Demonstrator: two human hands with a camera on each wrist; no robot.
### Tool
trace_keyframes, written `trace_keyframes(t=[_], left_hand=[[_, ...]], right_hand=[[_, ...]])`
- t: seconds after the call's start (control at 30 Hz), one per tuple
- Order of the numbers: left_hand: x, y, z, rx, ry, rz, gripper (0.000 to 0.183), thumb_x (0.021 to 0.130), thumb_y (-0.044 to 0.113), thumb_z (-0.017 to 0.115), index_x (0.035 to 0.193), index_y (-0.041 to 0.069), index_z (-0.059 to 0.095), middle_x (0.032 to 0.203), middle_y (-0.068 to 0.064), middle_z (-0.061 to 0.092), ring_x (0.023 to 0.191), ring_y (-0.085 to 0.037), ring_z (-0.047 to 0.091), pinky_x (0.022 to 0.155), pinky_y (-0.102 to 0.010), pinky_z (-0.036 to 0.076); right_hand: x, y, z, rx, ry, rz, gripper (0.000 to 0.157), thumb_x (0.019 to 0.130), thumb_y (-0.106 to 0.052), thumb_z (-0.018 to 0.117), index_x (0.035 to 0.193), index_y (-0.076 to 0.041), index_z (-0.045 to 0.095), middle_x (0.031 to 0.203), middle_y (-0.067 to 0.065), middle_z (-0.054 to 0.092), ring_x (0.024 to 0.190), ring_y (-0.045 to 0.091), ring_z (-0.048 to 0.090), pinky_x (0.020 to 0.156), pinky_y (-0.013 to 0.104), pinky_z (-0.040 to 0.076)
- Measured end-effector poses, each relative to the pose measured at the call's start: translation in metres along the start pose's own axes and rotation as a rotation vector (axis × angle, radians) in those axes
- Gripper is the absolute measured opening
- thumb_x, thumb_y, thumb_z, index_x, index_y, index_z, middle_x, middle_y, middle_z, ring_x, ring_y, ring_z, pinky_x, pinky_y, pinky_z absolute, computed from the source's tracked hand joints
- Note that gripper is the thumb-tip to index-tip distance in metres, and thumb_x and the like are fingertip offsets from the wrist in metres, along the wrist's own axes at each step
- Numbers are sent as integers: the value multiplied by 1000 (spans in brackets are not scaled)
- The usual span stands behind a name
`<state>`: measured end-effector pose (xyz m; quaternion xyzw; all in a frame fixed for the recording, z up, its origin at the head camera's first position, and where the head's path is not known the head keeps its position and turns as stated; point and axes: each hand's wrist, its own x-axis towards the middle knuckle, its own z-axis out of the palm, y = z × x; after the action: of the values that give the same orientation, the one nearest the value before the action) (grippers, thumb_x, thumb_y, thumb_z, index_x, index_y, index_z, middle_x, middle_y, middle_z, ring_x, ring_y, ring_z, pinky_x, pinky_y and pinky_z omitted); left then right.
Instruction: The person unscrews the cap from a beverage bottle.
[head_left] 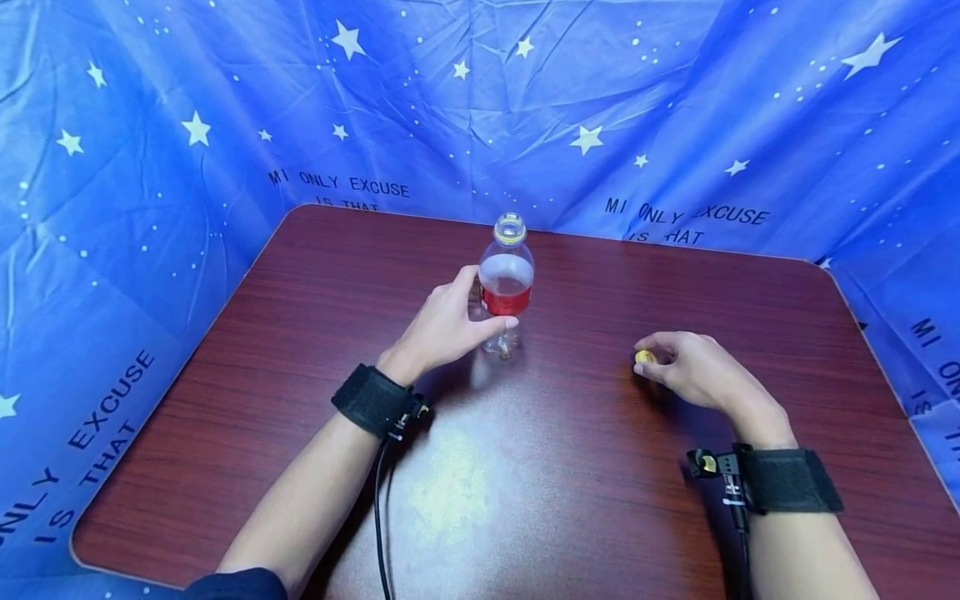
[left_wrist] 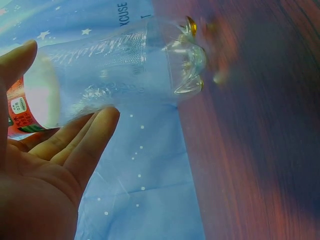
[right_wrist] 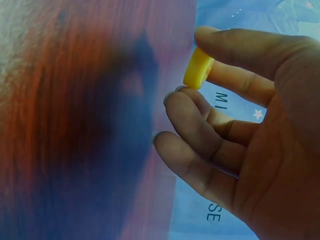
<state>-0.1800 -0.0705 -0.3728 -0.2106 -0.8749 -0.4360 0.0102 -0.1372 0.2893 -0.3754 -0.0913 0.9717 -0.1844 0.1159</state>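
Observation:
A clear plastic bottle with a red label and no cap is upright near the middle of the table. My left hand grips it from the left, thumb on the near side. In the left wrist view, the fingers curve along the lower side of the bottle, and its lobed base points toward the table. Whether that base touches the tabletop I cannot tell. Farther right, my right hand pinches a small yellow bottle cap between thumb and forefinger, the other fingers loosely bent.
The dark red wooden table has rounded corners. Behind and beside it hangs a blue cloth with white stars and lettering. Black straps hold cameras on both wrists, and a cable trails from the left one over the table.

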Motion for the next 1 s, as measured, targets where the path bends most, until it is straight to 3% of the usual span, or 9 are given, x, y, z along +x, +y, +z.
trace_keyframes(t=[0.47, 1.0], left_hand=[[0, -3, 2, -10, -28, 12, 69, 89, 41, 84, 139, 8, 49, 121, -8, 72, 109, -19, 71, 96, -39, 58], [0, -4, 4, -52, -58, 13, 73, 91, 39, 83, 147, 8, 46, 131, -9, 70, 119, -21, 70, 104, -39, 56]], right_hand=[[5, 9, 10, -12, -1, -4, 34, 94, -22, 75, 117, 3, 71, 95, 14, 73, 89, 28, 67, 81, 50, 53], [6, 11, 15, -21, 28, 29, 29, 92, -23, 76, 112, -3, 72, 92, 9, 69, 85, 24, 63, 75, 42, 49]])
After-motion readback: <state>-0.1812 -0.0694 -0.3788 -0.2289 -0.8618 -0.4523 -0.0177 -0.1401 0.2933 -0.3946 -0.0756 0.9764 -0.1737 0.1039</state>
